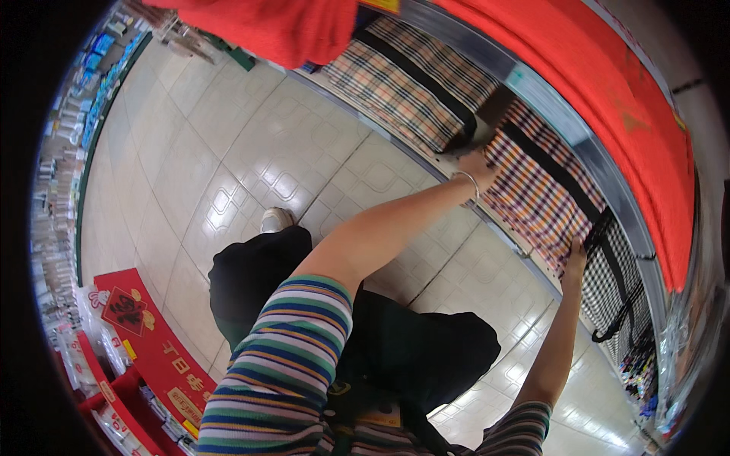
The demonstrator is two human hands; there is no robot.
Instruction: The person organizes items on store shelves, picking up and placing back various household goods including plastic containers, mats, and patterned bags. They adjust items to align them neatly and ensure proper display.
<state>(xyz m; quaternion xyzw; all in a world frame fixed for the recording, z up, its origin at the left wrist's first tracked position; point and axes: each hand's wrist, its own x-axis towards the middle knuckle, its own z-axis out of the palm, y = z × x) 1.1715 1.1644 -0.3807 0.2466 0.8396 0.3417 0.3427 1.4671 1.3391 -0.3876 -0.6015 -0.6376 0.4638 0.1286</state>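
Observation:
A checked bag (539, 182) in orange, purple and white with a black strap lies on the low shelf, between my two hands. My left hand (478, 170), with a bangle at the wrist, grips its left end; the fingers are blurred and partly hidden. At its right end my right hand (574, 257) holds the side, thumb and fingers near the front corner. Left of it sits a beige plaid bag (393, 85) with a black strap, a dark gap between the two. A black-and-white checked bag (619, 285) with black straps adjoins on the right.
Above the bags runs a grey shelf edge (604, 171) with red cloth (616, 97) over it. More red fabric (285, 28) hangs at the top left. A red display stand (154, 330) with packaged goods is at lower left; stocked shelves line the far left. Tiled floor (274, 142) lies between.

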